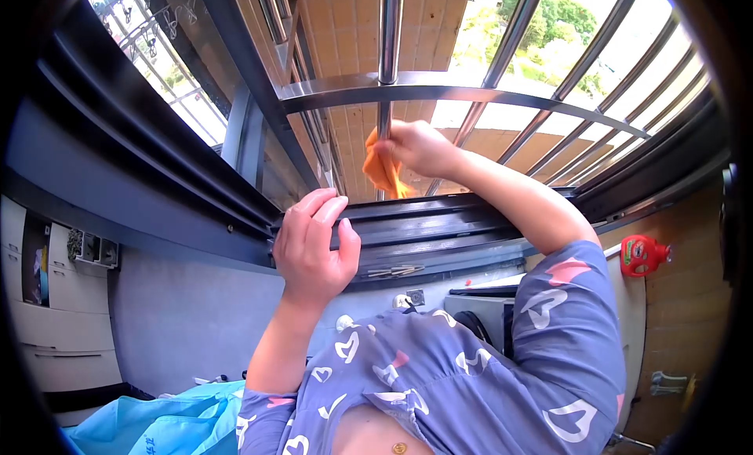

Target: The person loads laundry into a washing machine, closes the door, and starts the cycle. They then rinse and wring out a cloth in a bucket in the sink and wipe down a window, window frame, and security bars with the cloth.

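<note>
My right hand is closed around an upright metal bar of the window guard, with an orange cloth pressed against it. The cloth hangs down on the left side of the hand, below the curved crossbar. Near the corner of the dark window frame, my left hand is raised with fingers half curled and the thumb apart. Nothing shows in it. Whether its fingertips touch the frame I cannot tell.
More guard bars run to the right, with greenery beyond. A dark sliding window frame stands at the left. Below are a red detergent bottle, white cabinets and a light blue fabric. Small metal pieces lie on the sill.
</note>
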A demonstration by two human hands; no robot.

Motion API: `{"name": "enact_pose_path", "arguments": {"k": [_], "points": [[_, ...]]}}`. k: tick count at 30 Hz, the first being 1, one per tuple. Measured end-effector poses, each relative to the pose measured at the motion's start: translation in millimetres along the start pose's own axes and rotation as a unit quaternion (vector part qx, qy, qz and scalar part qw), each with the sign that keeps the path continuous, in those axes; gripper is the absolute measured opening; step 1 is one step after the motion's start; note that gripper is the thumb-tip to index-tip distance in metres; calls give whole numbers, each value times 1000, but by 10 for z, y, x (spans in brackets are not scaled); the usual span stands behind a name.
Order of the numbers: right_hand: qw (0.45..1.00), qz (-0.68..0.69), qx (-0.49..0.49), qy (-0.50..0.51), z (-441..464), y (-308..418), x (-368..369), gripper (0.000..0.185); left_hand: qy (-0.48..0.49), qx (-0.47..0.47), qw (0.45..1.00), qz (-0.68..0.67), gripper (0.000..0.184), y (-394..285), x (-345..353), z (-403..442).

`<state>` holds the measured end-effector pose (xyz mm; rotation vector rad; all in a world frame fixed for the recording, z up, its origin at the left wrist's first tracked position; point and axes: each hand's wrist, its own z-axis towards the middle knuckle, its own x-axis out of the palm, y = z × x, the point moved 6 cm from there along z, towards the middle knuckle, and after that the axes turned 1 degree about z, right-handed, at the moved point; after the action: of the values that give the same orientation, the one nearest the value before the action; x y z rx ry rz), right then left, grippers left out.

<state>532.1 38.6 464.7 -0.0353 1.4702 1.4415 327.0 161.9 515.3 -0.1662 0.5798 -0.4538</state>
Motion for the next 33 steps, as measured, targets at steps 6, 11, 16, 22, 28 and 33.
{"name": "enact_pose_path", "arguments": {"k": [6, 11, 16, 22, 28, 33], "points": [[997, -24, 36, 62, -39, -124, 137, 25, 16, -12, 1000, -13, 28, -19, 8, -36], [976, 152, 85, 128, -12, -246, 196, 23, 8, 0, 1000, 0, 28, 2, 1, -22], [955, 229, 94, 165, -60, -285, 235, 32, 10, 1, 1000, 17, 27, 15, 0, -20], [963, 218, 71, 144, -87, -313, 270, 35, -11, 18, 999, 43, 26, 36, 28, -30], [965, 200, 85, 143, -94, -283, 304, 36, 6, 5, 1000, 30, 28, 30, 34, -51], [962, 197, 122, 141, -105, -235, 273, 36, 7, 5, 1000, 29, 27, 38, 36, -56]]}}
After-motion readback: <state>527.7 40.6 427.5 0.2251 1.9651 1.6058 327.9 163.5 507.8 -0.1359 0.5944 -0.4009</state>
